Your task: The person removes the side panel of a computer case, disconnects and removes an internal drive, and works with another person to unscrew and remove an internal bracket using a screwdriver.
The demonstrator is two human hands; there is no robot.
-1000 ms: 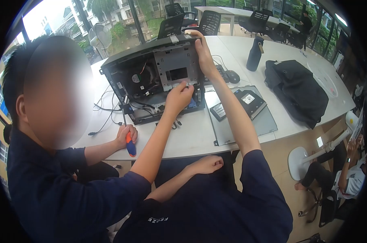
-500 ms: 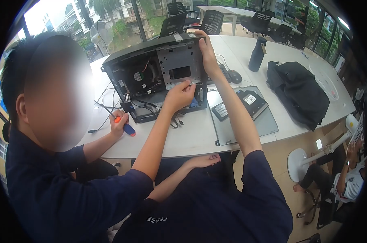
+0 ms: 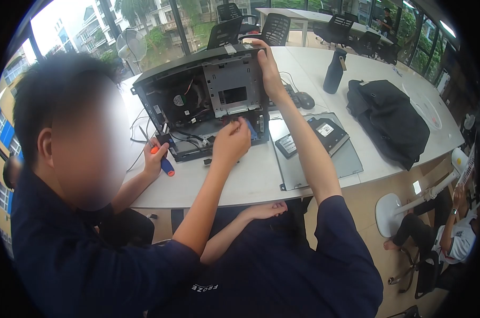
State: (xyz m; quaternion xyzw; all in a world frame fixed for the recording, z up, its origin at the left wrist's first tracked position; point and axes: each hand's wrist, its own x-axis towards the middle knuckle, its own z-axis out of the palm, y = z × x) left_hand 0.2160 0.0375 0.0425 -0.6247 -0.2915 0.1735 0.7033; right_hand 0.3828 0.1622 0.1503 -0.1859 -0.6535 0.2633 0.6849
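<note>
A black desktop computer case (image 3: 144, 85) stands tilted on the white table with its inside showing a fan, cables and a grey metal bracket (image 3: 230, 87). My right hand (image 3: 267, 63) is wrapped round its upper right corner. Low in my lap, below the table edge, lies my left hand (image 3: 269, 210), its fingers loosely curled with nothing visible in them. A co-worker at the left holds a screwdriver (image 3: 166, 165) with an orange and blue handle in one hand. That person's other hand (image 3: 233, 140) is inside the lower right of the case; its fingertips are blurred.
Right of the case lie a flat metal panel (image 3: 309, 172) and a black optical drive (image 3: 326, 132) on it. A mouse (image 3: 305, 100), a dark bottle (image 3: 335, 71) and a black backpack (image 3: 391, 119) are further along. A white fan (image 3: 389, 216) and a seated person are at the right.
The co-worker's hand has moved down from the bracket's lower edge. Their screwdriver has shifted slightly, and their head has moved right. My hands stay in place.
</note>
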